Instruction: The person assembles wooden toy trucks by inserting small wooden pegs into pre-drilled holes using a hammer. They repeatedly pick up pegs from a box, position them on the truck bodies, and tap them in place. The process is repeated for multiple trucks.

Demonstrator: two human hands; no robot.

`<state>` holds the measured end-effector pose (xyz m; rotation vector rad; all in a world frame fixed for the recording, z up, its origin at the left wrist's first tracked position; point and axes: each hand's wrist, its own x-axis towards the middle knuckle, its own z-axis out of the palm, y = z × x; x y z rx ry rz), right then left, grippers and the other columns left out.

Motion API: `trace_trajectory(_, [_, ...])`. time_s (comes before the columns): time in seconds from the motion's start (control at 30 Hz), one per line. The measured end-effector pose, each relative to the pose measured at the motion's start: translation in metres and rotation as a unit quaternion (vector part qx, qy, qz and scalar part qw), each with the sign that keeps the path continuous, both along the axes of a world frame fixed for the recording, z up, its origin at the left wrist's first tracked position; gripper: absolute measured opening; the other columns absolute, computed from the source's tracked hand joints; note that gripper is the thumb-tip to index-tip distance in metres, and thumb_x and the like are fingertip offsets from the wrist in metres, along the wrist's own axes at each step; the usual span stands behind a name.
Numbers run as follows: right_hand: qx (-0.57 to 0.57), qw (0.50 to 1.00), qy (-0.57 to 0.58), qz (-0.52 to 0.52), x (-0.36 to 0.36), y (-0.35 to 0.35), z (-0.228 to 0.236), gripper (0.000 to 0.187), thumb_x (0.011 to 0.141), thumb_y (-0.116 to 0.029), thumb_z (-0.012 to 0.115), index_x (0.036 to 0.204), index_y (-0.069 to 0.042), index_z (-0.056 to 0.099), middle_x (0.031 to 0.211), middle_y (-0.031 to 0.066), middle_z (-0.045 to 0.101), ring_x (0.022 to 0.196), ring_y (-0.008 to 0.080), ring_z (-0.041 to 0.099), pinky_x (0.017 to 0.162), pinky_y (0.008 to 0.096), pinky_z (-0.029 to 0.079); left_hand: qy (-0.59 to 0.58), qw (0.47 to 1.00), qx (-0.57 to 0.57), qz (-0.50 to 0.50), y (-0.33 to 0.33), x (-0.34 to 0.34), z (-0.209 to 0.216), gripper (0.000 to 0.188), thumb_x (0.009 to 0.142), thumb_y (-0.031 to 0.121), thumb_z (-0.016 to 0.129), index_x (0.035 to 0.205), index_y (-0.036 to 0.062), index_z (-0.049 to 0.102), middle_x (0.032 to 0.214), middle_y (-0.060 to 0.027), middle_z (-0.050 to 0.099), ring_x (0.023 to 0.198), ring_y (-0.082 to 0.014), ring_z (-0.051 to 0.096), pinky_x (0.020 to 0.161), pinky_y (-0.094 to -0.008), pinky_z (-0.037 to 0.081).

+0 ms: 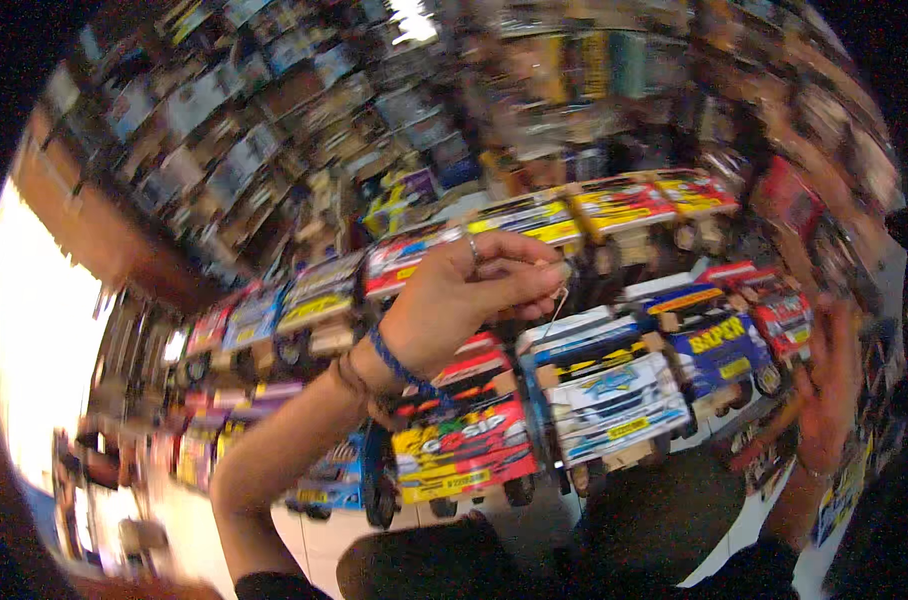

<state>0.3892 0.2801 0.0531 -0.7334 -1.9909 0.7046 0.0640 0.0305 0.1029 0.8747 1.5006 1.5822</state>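
My left hand [489,285] is raised in the middle, its thumb and fingertips pinched together. From the pinch hangs a thin pale strand [559,312], a string or a wire; which one I cannot tell. Just below it stands a white and blue toy truck [614,395], which the fingers do not visibly touch. A red and yellow toy truck [464,440] sits under my left wrist. At the right, my right hand [826,385] is blurred, with its fingers stretched up and the thumb apart. It is close to a red toy truck [782,318] and seems to hold nothing.
A blue toy truck [719,350] stands between the white and red ones. Behind runs a higher row of toy trucks, among them a yellow and red one [619,205]. Packed shelves [304,130] fill the back. Pale floor tiles [309,550] show below; bright light enters at left.
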Motion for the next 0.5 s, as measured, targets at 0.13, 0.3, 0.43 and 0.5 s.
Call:
trace_trajectory(0.13, [-0.141,0.985,0.089,-0.033,0.028,0.015,-0.043,0.057,0.094,-0.016,0.058,0.147,-0.004,0.041,0.147,0.0145,0.045,0.135,0.0241,0.042,0.1,0.0354,0.047,0.023,0.998,-0.062,0.008,-0.088,-0.031,-0.002,0.027,0.093,0.017,0.069,0.113,-0.0011,0.067,0.09,-0.0039,0.069,0.079,-0.0092,0.063,0.072,-0.0235,0.052])
trace_trajectory(0.3, [-0.369,0.905,0.213,-0.009,0.02,-0.025,-0.054,0.047,0.102,-0.023,0.051,0.147,-0.018,0.037,0.097,0.0088,0.055,0.075,0.0142,0.043,0.057,0.0314,0.041,0.026,0.97,-0.231,-0.069,-0.187,-0.064,0.002,0.031,0.093,0.02,0.069,0.115,-0.0018,0.068,0.093,-0.0073,0.073,0.081,-0.0118,0.069,0.074,-0.0242,0.057])
trace_trajectory(0.43, [-0.395,0.891,0.216,-0.054,0.016,-0.048,-0.047,0.038,0.105,-0.024,0.047,0.143,-0.023,0.042,0.069,0.0005,0.044,0.049,0.009,0.036,0.04,0.0282,0.033,-0.027,0.944,-0.307,-0.117,-0.21,-0.077,-0.026,0.032,0.093,0.022,0.07,0.115,0.0004,0.07,0.091,-0.0069,0.073,0.08,-0.012,0.069,0.072,-0.0239,0.057])
trace_trajectory(0.5, [-0.406,0.881,0.222,-0.1,0.021,-0.042,-0.048,0.053,0.103,-0.029,0.049,0.151,-0.015,0.031,0.126,0.0062,0.04,0.11,0.0203,0.038,0.081,0.0317,0.041,-0.035,0.947,-0.283,-0.146,-0.209,-0.083,-0.042,0.031,0.092,0.023,0.071,0.115,0.0012,0.07,0.091,-0.0063,0.072,0.08,-0.0119,0.069,0.072,-0.0243,0.057])
